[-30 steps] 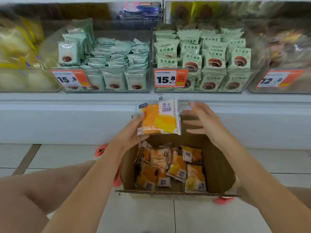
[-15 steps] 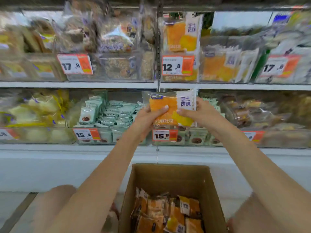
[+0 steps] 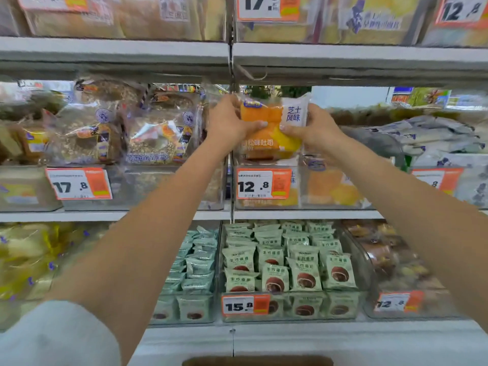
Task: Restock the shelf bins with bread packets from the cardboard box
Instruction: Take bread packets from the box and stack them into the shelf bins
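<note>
Up at the middle shelf, the left hand [image 3: 229, 122] and right hand [image 3: 315, 128] both gripped one orange bread packet [image 3: 272, 125] by its sides, thumbs across its front, upright just above the clear bin [image 3: 301, 204] with the 12.8 price tag [image 3: 264, 184]; the cardboard box [image 3: 257, 361] rim showed at the bottom edge

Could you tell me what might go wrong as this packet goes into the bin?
Both hands, left and right, press thumbs into the orange bread packet, which could squash the soft bread. The clear bin behind the 12.8 price tag already holds packets, so it may jam or tip out.
</note>
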`<state>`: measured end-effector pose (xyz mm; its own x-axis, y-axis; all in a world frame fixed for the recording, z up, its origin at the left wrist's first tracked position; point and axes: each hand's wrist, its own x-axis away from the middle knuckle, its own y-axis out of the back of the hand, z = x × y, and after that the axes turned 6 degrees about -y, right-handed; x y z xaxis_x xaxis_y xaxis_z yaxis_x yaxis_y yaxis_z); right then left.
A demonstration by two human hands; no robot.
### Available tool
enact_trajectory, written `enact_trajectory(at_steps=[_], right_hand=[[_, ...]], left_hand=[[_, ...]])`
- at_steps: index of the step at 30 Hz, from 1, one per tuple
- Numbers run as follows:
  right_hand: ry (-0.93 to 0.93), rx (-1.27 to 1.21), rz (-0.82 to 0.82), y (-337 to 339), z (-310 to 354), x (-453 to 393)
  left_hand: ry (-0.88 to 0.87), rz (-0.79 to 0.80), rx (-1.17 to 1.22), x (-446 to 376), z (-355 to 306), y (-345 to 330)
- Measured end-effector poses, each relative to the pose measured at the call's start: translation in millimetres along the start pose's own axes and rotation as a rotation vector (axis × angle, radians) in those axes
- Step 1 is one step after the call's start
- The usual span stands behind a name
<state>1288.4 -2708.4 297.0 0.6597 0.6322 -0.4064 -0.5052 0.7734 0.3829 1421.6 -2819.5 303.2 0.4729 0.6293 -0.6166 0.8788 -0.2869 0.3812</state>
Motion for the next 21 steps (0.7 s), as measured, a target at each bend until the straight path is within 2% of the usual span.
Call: enact_trajectory(at_steps=[9, 13, 17, 21], right_hand=[[-0.094, 0.202, -0.066, -13.4, -28.0, -13.4], [-0.091, 0.180, -0.105, -14.9, -26.1, -9.8], [-0.121, 0.214, -0.100, -17.5, -26.6, -6.3], [-0.074, 0.201, -0.267, -10.6, -24.0, 7.2]], left_hand=[[-0.085, -0.040, -0.285, -3.7, 23.8, -16.5], [-0.077, -0.039, -0.497, 0.8, 22.6, -18.1], [-0.127, -0.061, -0.550, 8.0, 21.9, -16.3], [-0.289, -0.109, -0.535, 26.0, 29.3, -15.6]])
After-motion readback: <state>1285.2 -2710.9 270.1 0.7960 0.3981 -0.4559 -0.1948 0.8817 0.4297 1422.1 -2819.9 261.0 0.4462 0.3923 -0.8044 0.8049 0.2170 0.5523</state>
